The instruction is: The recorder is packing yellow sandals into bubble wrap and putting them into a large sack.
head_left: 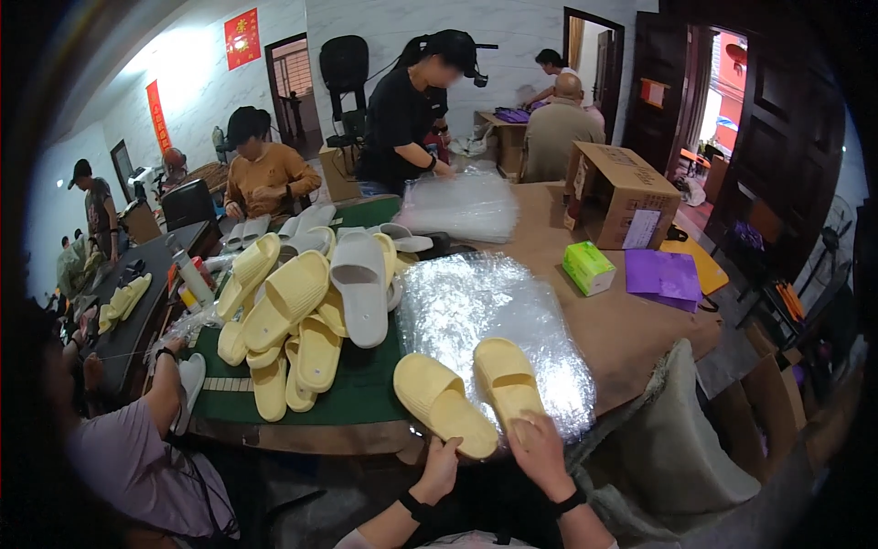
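My left hand [439, 468] grips the heel end of a yellow slipper [444, 408] with a ribbed strap, toe pointing away and to the left. Beside it, my right hand [540, 450] is closed on the heel of a second yellow slipper [508, 377]. Both slippers are held over the near edge of a stack of shiny clear plastic bags [485, 288]. Left of the bags, a heap of yellow slippers [294, 297] and grey slippers [359, 288] lies on a green mat [366, 396].
A small green box [588, 268], a purple packet [663, 277] and an open cardboard box [631, 188] stand at the right. More clear bags [462, 209] lie at the far side, by a co-worker in black [402, 128]. A large pale sack [681, 439] is at the near right.
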`<action>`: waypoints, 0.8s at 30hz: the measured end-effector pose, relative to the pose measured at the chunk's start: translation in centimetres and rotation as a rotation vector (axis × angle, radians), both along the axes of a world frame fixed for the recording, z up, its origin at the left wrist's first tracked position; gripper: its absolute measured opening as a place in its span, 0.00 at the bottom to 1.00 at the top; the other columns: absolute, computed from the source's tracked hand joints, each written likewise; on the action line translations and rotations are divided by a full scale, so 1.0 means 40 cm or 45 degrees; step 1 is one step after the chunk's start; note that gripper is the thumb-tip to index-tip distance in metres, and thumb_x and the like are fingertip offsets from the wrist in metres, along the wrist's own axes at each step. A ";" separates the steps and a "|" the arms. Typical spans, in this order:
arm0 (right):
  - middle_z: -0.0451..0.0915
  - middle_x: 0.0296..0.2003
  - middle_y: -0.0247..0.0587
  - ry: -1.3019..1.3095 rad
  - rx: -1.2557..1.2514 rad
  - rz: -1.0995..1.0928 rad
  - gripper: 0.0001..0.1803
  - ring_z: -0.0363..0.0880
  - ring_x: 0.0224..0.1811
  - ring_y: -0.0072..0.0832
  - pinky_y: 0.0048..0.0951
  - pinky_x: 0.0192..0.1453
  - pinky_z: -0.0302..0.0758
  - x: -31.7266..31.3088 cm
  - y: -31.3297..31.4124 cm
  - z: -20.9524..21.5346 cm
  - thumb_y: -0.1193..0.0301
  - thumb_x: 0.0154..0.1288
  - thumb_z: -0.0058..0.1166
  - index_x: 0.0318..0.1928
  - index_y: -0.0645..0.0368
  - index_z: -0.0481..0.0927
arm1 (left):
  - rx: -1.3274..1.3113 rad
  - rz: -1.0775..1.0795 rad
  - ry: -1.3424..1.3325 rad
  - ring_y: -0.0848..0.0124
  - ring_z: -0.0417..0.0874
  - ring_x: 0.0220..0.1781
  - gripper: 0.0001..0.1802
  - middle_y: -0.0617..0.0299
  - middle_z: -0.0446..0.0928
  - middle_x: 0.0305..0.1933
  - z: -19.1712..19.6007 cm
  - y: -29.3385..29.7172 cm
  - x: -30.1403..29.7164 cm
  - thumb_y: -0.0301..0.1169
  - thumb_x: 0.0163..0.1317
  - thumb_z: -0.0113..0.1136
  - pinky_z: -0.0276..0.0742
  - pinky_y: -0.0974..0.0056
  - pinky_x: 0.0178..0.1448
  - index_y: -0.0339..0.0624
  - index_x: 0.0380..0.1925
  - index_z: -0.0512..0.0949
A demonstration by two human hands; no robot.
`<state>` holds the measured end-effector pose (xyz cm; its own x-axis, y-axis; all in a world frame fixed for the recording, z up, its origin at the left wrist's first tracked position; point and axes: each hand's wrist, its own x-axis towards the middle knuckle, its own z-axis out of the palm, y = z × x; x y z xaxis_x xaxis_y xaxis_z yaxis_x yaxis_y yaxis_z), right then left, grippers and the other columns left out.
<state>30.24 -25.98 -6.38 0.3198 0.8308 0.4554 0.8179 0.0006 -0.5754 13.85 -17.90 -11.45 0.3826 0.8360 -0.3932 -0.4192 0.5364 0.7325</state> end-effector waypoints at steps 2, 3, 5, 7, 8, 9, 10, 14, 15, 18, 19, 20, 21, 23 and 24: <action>0.68 0.59 0.57 -0.545 -0.221 -0.173 0.24 0.67 0.59 0.53 0.44 0.57 0.69 0.031 0.013 0.012 0.62 0.52 0.64 0.51 0.50 0.79 | 0.082 0.009 0.062 0.65 0.74 0.59 0.20 0.54 0.71 0.57 0.001 -0.006 0.013 0.22 0.65 0.50 0.70 0.64 0.61 0.35 0.57 0.64; 0.68 0.59 0.57 -0.544 -0.217 -0.161 0.24 0.67 0.59 0.53 0.44 0.57 0.69 0.040 0.017 -0.004 0.62 0.52 0.64 0.51 0.50 0.79 | 0.065 -0.037 -0.013 0.66 0.73 0.59 0.19 0.55 0.72 0.57 0.011 -0.005 0.015 0.22 0.66 0.51 0.69 0.65 0.62 0.36 0.57 0.64; 0.65 0.58 0.57 -0.392 -0.353 -0.109 0.33 0.66 0.56 0.56 0.50 0.56 0.68 0.049 0.035 -0.035 0.57 0.48 0.65 0.58 0.49 0.74 | 0.082 -0.063 0.021 0.66 0.73 0.59 0.20 0.55 0.72 0.57 0.005 0.002 0.009 0.22 0.66 0.51 0.69 0.65 0.62 0.36 0.58 0.63; 0.66 0.56 0.57 -0.244 -0.411 -0.128 0.33 0.66 0.55 0.55 0.51 0.57 0.66 0.042 0.062 -0.031 0.57 0.48 0.64 0.58 0.49 0.74 | 0.211 -0.123 0.095 0.68 0.73 0.59 0.21 0.54 0.72 0.57 0.002 0.017 0.013 0.22 0.67 0.51 0.69 0.66 0.61 0.35 0.59 0.61; 0.67 0.54 0.56 -0.090 -0.482 -0.160 0.34 0.66 0.54 0.54 0.52 0.57 0.65 0.036 0.068 -0.028 0.57 0.48 0.64 0.58 0.49 0.74 | 0.211 -0.117 0.098 0.68 0.73 0.59 0.21 0.54 0.72 0.57 0.013 0.021 0.017 0.22 0.67 0.51 0.69 0.66 0.61 0.35 0.59 0.61; 0.67 0.54 0.56 -0.088 -0.482 -0.155 0.34 0.66 0.54 0.54 0.52 0.57 0.65 0.032 0.070 -0.028 0.57 0.48 0.64 0.58 0.49 0.74 | 0.250 -0.076 0.134 0.68 0.73 0.59 0.21 0.54 0.72 0.56 0.032 0.026 0.024 0.22 0.67 0.50 0.69 0.66 0.61 0.34 0.59 0.60; 0.67 0.53 0.56 -0.041 -0.448 -0.227 0.34 0.66 0.53 0.54 0.52 0.56 0.66 0.030 0.072 -0.028 0.57 0.47 0.64 0.58 0.49 0.74 | 0.289 -0.036 0.170 0.67 0.73 0.58 0.21 0.53 0.72 0.56 0.041 0.029 0.031 0.21 0.67 0.50 0.70 0.66 0.61 0.34 0.59 0.60; 0.66 0.53 0.58 0.152 -0.348 -0.357 0.33 0.65 0.52 0.54 0.52 0.55 0.67 0.051 0.090 -0.041 0.60 0.48 0.63 0.58 0.51 0.74 | 0.342 -0.021 0.286 0.67 0.74 0.57 0.22 0.53 0.72 0.55 -0.026 0.068 0.030 0.23 0.66 0.52 0.70 0.65 0.60 0.33 0.59 0.61; 0.64 0.56 0.61 0.150 -0.324 -0.338 0.33 0.64 0.55 0.57 0.53 0.56 0.65 0.056 0.085 -0.028 0.60 0.49 0.62 0.58 0.52 0.73 | 0.371 -0.015 0.268 0.66 0.74 0.57 0.23 0.53 0.72 0.55 -0.029 0.065 0.027 0.23 0.65 0.52 0.70 0.65 0.60 0.33 0.59 0.60; 0.63 0.57 0.64 -0.027 -0.180 -0.377 0.31 0.63 0.56 0.58 0.55 0.59 0.61 0.038 0.087 -0.015 0.61 0.51 0.60 0.58 0.52 0.74 | 0.356 0.009 0.296 0.67 0.74 0.57 0.24 0.53 0.72 0.56 -0.039 0.045 0.029 0.22 0.65 0.52 0.70 0.65 0.60 0.32 0.60 0.60; 0.61 0.60 0.68 0.043 -0.200 -0.334 0.28 0.59 0.62 0.60 0.57 0.64 0.56 0.034 0.095 -0.004 0.61 0.53 0.59 0.57 0.51 0.75 | 0.359 0.052 0.273 0.68 0.74 0.58 0.26 0.53 0.72 0.56 -0.052 0.048 0.036 0.23 0.65 0.53 0.70 0.65 0.61 0.33 0.62 0.59; 0.61 0.60 0.68 0.041 -0.201 -0.341 0.28 0.59 0.62 0.60 0.57 0.64 0.56 0.043 0.101 -0.021 0.61 0.53 0.59 0.57 0.51 0.75 | 0.359 0.046 0.270 0.68 0.74 0.58 0.26 0.53 0.72 0.56 -0.053 0.048 0.043 0.23 0.65 0.53 0.70 0.65 0.61 0.33 0.62 0.59; 0.60 0.61 0.69 -0.055 -0.289 -0.266 0.27 0.56 0.64 0.61 0.57 0.65 0.54 0.055 0.114 -0.048 0.61 0.54 0.58 0.56 0.51 0.76 | 0.379 0.018 0.256 0.68 0.74 0.58 0.26 0.53 0.72 0.57 -0.054 0.047 0.049 0.23 0.65 0.53 0.69 0.66 0.61 0.33 0.62 0.59; 0.58 0.64 0.70 -0.089 -0.392 -0.164 0.23 0.49 0.70 0.63 0.58 0.69 0.51 0.051 0.126 -0.042 0.60 0.58 0.55 0.55 0.50 0.77 | 0.399 -0.007 0.247 0.68 0.73 0.58 0.27 0.53 0.72 0.58 -0.050 0.047 0.051 0.23 0.65 0.53 0.69 0.66 0.61 0.33 0.63 0.58; 0.58 0.64 0.70 -0.087 -0.392 -0.160 0.23 0.49 0.70 0.63 0.58 0.69 0.51 0.051 0.140 -0.039 0.60 0.58 0.55 0.55 0.50 0.77 | 0.393 -0.023 0.245 0.68 0.74 0.59 0.26 0.54 0.72 0.58 -0.043 0.048 0.049 0.22 0.65 0.52 0.69 0.66 0.61 0.33 0.62 0.59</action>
<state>32.26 -20.39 -7.93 0.4056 0.8888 0.2132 0.8371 -0.2676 -0.4771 15.82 -15.99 -13.19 0.3423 0.9202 -0.1899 -0.2506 0.2842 0.9254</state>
